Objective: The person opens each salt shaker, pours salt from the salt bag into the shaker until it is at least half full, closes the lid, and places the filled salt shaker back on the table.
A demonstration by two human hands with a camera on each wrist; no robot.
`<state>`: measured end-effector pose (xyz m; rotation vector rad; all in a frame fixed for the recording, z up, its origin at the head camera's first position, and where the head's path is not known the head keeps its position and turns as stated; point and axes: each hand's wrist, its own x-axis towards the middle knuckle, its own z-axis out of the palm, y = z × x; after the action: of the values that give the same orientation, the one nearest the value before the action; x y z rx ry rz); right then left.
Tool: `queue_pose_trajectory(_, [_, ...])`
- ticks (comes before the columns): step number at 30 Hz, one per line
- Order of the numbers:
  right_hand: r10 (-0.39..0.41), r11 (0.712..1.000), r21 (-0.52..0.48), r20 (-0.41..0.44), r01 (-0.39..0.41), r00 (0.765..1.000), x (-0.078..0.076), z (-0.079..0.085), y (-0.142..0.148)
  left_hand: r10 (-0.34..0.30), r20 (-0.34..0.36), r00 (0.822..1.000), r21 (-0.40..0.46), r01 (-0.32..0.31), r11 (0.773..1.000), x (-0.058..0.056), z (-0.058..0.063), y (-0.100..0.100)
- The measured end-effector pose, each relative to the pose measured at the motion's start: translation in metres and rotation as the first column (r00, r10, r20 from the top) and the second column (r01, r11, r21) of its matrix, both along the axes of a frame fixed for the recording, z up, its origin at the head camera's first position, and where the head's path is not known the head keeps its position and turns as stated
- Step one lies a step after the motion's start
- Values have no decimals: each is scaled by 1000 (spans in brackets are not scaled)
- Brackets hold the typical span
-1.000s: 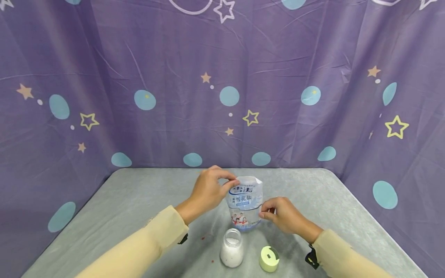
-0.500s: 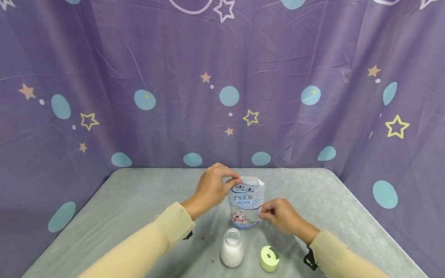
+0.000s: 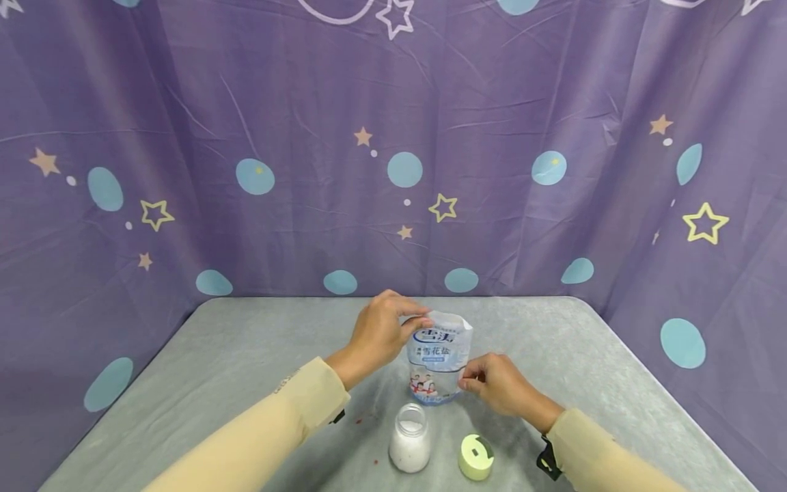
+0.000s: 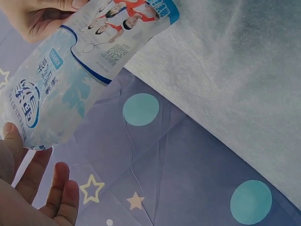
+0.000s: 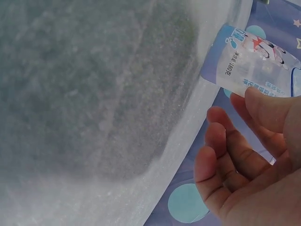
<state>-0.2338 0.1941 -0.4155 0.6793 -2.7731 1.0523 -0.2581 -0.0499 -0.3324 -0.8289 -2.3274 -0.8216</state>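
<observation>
A blue-and-white plastic salt bag point(image 3: 438, 359) is held upright in the middle of the table, its printed front towards me. My left hand point(image 3: 384, 335) pinches the bag's upper left edge between thumb and fingers; the left wrist view shows the same pinch on the bag point(image 4: 61, 89), with the other fingers spread. Lower down, my right hand point(image 3: 498, 383) pinches the right side edge, and in the right wrist view its remaining fingers curl loosely below the bag point(image 5: 251, 61). In front of the bag stands a lidless glass jar point(image 3: 410, 444) with white contents.
A light green round lid point(image 3: 476, 458) sits to the right of the jar. Small red specks point(image 3: 359, 421) dot the grey table point(image 3: 258, 396) left of the jar. Behind the table hangs a purple curtain point(image 3: 344, 178) with stars and dots.
The top of the bag and my left hand have shifted slightly to the right. My right hand keeps its pinch nearly in place; the jar and lid have not moved.
</observation>
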Motion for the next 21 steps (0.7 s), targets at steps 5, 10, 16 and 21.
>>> queue_pose_trajectory(5, [3, 1000, 15, 3, -3, 1000, 0, 1, 1, -3, -1, 1000, -27, 3, 1000, 1, -1, -1])
queue_pose_trajectory(10, [28, 999, 26, -11, -27, 1000, 0, 2, 2, 4, 7, 1000, -33, -4, 999, 3, -3, -4])
queue_pose_trajectory(16, [43, 998, 38, -41, -41, 998, 1, 0, 7, 25, 56, 998, -24, -23, 999, 4, -10, -12])
queue_pose_trajectory(21, [31, 999, 39, -72, -28, 997, 3, -2, 11, 59, 110, 992, -32, -55, 998, 7, -21, -26])
